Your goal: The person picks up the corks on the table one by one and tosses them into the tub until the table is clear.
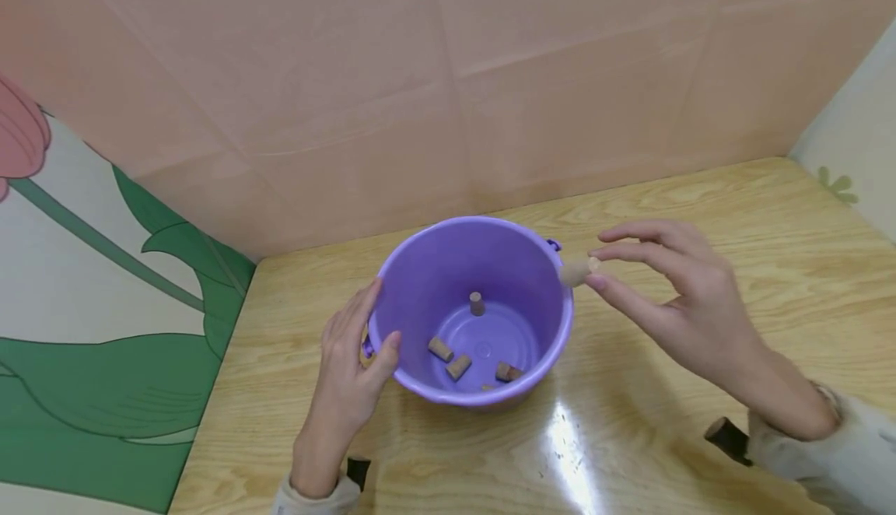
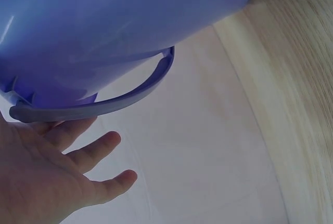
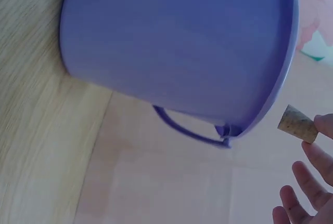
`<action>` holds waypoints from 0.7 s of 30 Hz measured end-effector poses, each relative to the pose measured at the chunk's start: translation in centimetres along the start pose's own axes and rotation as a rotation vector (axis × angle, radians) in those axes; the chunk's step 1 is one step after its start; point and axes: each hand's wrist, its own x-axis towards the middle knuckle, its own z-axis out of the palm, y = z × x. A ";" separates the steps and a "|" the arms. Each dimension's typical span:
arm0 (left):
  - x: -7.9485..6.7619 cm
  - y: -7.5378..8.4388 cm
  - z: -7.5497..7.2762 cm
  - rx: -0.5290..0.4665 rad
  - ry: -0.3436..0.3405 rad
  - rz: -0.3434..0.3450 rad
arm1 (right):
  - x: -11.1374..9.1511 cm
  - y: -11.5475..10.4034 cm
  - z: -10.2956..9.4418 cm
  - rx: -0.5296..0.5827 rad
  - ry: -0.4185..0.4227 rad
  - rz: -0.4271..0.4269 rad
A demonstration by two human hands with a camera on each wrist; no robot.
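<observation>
A purple plastic bucket (image 1: 483,258) stands upright on the table. On its bottom are several corks, one standing upright (image 1: 477,303) and others lying on their sides, such as the cork (image 1: 458,367) near the front. My left hand (image 1: 350,363) rests at the bucket's left rim with its fingers extended; in the left wrist view, the fingers (image 2: 93,154) are spread beside the bucket's handle (image 2: 119,102). Between thumb and fingertips, my right hand (image 1: 689,305) pinches a cork (image 1: 575,272) level with the right rim. In the right wrist view this speckled cork (image 3: 297,124) is apart from the bucket.
The wood-grain table (image 1: 700,204) extends to both sides of the bucket. Behind it hangs a pinkish covering (image 1: 350,95). A wall with painted green leaves (image 1: 105,390) is at the left, and a pale wall (image 1: 861,118) bounds the right.
</observation>
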 end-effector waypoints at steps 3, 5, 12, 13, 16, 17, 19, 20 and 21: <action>0.0 0.1 0.0 0.000 -0.001 -0.001 | 0.2 -0.5 0.4 0.031 0.003 -0.028; 0.0 0.1 0.0 -0.001 0.002 0.001 | 0.3 -0.7 0.7 0.042 -0.004 -0.050; 0.0 0.1 0.0 -0.012 0.017 0.014 | 0.0 -0.8 1.7 0.063 -0.097 -0.042; -0.1 0.1 0.0 -0.015 0.018 0.012 | 0.0 -0.8 1.8 0.061 -0.112 -0.032; -0.2 0.2 0.0 -0.016 0.022 0.004 | -0.2 -0.8 2.3 0.059 -0.142 -0.004; -0.2 0.2 0.0 -0.017 0.021 0.004 | -0.2 -0.8 2.4 0.058 -0.150 0.003; -0.2 0.3 0.0 -0.017 0.015 0.001 | -0.3 -0.8 2.7 0.064 -0.158 0.007; -0.2 0.3 0.0 -0.017 0.013 0.003 | -0.3 -0.8 2.8 0.066 -0.159 0.009; -0.2 0.3 0.0 -0.021 0.010 0.001 | -0.3 -0.8 2.9 0.066 -0.161 0.009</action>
